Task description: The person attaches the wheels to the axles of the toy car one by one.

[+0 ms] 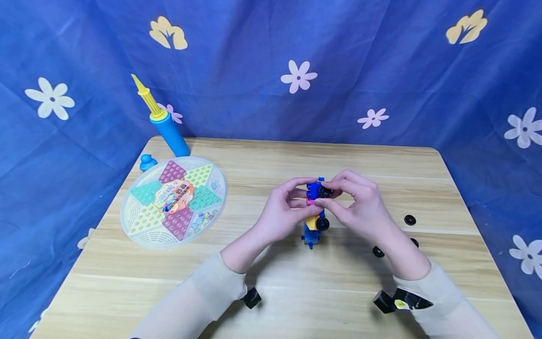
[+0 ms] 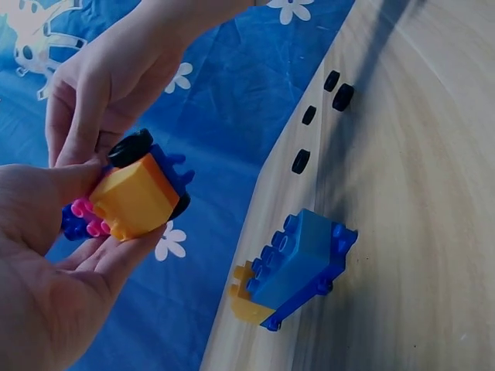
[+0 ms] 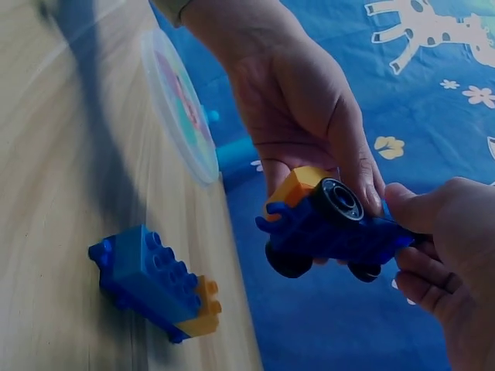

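Note:
A toy block car (image 2: 135,197) hangs above the table, with a blue base, a yellow block, pink studs and black wheels. My left hand (image 1: 281,212) grips its body from the side, thumb across the pink and yellow part. At the car's other end, my right hand (image 1: 360,202) pinches a black wheel (image 1: 325,192) against the blue base (image 3: 332,232). Those right fingertips partly cover that wheel. Below the hands, a second block car (image 3: 147,274) stands on the table, made of a blue studded block, a yellow block and a blue base; no wheels show on it.
Several loose black wheels, one of them (image 1: 410,220) near my right forearm, lie on the wooden table (image 1: 262,160). At the left are a round Chinese checkers board (image 1: 139,230), a blue-and-yellow hand pump (image 1: 169,134) and a small blue piece (image 1: 147,162). Blue cloth (image 1: 237,56) hangs behind.

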The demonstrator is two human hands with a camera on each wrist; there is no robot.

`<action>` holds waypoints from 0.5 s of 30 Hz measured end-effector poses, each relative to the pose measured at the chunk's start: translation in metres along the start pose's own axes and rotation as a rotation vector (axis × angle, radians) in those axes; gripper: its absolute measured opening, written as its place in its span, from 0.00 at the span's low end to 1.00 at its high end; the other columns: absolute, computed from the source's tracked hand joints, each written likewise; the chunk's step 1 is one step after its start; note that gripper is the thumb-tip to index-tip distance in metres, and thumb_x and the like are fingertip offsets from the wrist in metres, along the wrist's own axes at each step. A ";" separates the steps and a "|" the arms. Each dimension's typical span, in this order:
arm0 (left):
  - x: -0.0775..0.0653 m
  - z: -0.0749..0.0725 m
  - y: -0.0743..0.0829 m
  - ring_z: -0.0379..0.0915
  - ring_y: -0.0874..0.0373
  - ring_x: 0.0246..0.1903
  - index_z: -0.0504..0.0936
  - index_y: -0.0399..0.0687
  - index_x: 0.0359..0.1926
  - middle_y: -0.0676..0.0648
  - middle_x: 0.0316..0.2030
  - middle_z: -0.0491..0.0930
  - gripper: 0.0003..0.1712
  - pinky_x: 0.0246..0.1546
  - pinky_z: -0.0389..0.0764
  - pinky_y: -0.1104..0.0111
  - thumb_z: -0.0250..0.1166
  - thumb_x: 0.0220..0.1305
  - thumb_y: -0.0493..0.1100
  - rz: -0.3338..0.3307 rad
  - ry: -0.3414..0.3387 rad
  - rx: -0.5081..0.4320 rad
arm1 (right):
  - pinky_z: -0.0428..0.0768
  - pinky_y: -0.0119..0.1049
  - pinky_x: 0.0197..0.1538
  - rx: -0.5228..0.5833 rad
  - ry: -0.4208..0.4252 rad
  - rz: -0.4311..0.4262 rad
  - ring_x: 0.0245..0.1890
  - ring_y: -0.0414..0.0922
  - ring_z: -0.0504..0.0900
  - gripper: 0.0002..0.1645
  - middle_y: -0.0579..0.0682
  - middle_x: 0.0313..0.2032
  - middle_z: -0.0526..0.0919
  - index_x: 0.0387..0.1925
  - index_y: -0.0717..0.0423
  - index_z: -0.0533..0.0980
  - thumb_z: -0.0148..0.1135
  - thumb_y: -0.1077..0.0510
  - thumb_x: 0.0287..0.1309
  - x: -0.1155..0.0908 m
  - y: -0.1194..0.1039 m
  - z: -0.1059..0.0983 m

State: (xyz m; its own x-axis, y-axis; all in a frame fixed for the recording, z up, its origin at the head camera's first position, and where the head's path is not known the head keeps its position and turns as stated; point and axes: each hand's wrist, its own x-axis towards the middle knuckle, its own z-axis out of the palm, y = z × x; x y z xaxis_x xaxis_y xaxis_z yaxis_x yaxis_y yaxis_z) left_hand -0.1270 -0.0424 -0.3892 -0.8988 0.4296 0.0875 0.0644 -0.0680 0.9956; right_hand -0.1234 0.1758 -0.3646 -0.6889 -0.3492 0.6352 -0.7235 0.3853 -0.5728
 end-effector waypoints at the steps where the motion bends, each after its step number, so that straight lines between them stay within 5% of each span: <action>1: -0.001 0.000 0.000 0.89 0.47 0.45 0.78 0.47 0.70 0.39 0.49 0.87 0.34 0.47 0.89 0.59 0.76 0.64 0.30 0.010 0.008 0.018 | 0.83 0.27 0.43 0.003 0.009 0.000 0.35 0.43 0.85 0.19 0.46 0.36 0.85 0.44 0.61 0.89 0.85 0.69 0.47 0.000 0.000 0.001; 15: -0.004 0.004 0.003 0.89 0.50 0.43 0.80 0.45 0.67 0.43 0.44 0.90 0.35 0.45 0.90 0.60 0.78 0.59 0.28 -0.032 0.061 0.037 | 0.83 0.26 0.38 -0.007 0.035 0.060 0.30 0.41 0.85 0.20 0.41 0.30 0.87 0.40 0.63 0.90 0.88 0.68 0.42 0.001 -0.004 0.007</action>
State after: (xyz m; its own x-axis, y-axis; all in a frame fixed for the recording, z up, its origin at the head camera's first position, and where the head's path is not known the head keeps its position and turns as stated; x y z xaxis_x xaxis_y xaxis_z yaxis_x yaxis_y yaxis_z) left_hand -0.1217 -0.0411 -0.3861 -0.9255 0.3749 0.0542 0.0499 -0.0211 0.9985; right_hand -0.1213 0.1673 -0.3652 -0.7290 -0.2948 0.6177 -0.6804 0.4109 -0.6069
